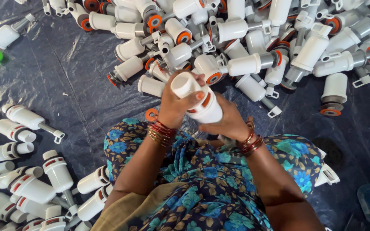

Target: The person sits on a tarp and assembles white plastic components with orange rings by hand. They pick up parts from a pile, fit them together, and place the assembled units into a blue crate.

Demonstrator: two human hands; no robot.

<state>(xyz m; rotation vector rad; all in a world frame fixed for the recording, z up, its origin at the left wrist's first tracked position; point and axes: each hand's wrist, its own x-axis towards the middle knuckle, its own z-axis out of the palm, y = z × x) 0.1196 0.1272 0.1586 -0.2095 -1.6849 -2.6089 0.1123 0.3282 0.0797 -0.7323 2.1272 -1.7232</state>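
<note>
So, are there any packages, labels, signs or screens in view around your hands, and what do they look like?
None in view: no package, label, sign or screen.
The white plastic cylinder held between left hand and right hand shows only a red band.
The pile of white parts ahead has orange rings; the group at left has red stripes.

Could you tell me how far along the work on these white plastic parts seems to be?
A group of white parts with red bands lies apart at lower left, seemingly finished. The left hand and right hand grip one white part. A much larger heap with orange rings still lies ahead on the dark sheet.
</note>
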